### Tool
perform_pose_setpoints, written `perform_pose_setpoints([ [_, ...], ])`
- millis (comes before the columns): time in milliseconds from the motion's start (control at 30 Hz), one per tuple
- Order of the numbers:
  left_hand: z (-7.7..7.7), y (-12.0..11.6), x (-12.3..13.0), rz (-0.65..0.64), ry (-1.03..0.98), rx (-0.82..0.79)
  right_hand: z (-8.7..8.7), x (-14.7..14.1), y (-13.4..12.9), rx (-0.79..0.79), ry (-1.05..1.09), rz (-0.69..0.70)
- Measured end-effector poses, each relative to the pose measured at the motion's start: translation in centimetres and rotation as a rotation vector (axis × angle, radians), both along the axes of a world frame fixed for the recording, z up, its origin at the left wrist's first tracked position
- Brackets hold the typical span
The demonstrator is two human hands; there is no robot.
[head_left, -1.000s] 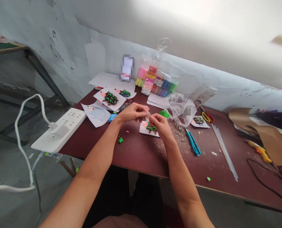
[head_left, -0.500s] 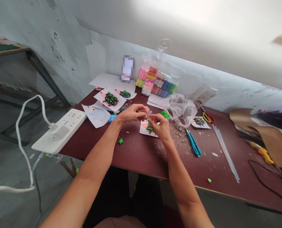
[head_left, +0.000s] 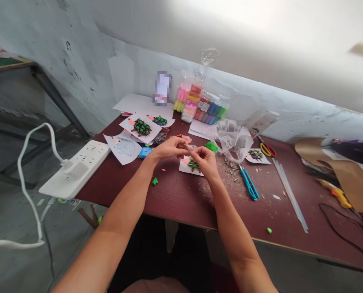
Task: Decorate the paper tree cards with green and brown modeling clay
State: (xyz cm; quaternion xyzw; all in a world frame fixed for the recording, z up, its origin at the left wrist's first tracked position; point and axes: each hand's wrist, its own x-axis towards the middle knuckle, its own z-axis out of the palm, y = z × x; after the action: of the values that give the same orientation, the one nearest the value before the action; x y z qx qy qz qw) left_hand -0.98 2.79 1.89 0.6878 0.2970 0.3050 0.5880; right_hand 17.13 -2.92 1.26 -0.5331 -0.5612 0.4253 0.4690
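Observation:
My left hand [head_left: 171,148] and my right hand [head_left: 206,161] meet above the table, fingers pinched on a small clear plastic wrapper [head_left: 192,149]. Whatever the wrapper contains is hard to make out. Just behind the left fingertips shows a pink lump [head_left: 186,139], possibly modelling clay. Beneath the hands lies a paper card [head_left: 184,169] with a hedgehog of pink and green clay stuck with seeds, partly covered by my right hand. Bright green clay [head_left: 211,146] sits behind my right hand. Striped sunflower seeds [head_left: 231,166] are scattered to its right.
Finished-looking hedgehog cards [head_left: 142,127] and a blue hedgehog drawing [head_left: 123,148] lie left. Packs of coloured clay [head_left: 196,103] stand by the wall. Rightward are a crumpled plastic bag [head_left: 235,140], a teal cutter [head_left: 249,184], scissors [head_left: 267,149], glue sticks [head_left: 291,197] and a yellow glue gun [head_left: 337,194].
My right fingers have come in closer to the left ones, over the plastic wrapper. The wrapper looks lower and more bunched. The view has shifted slightly.

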Motion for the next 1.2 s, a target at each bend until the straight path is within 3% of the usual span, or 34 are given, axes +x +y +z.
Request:
perform_pose_setpoints([
  [200, -0.2, 0.2, 0.0, 0.027, -0.021, -0.041, -0.8, 0.7, 0.8, 0.124, -0.048, 0.002],
  [467, -0.5, 0.1, 0.4, 0.031, -0.079, -0.067, -1.0, 1.0, 0.7, 0.313, -0.314, -0.021],
  [833, -0.3, 0.0, 0.3, 0.020, -0.086, -0.071, -0.7, 0.5, 0.1, 0.391, -0.587, -0.010],
  [1033, 0.1, -0.2, 0.1, -0.051, -0.058, -0.043, -0.9, 0.4, 0.0, 0.440, -0.578, -0.016],
  [1200, 0.0, 0.0, 0.2, 0.009, -0.086, -0.053, -1.0, 0.2, -0.1, 0.463, -0.492, -0.037],
])
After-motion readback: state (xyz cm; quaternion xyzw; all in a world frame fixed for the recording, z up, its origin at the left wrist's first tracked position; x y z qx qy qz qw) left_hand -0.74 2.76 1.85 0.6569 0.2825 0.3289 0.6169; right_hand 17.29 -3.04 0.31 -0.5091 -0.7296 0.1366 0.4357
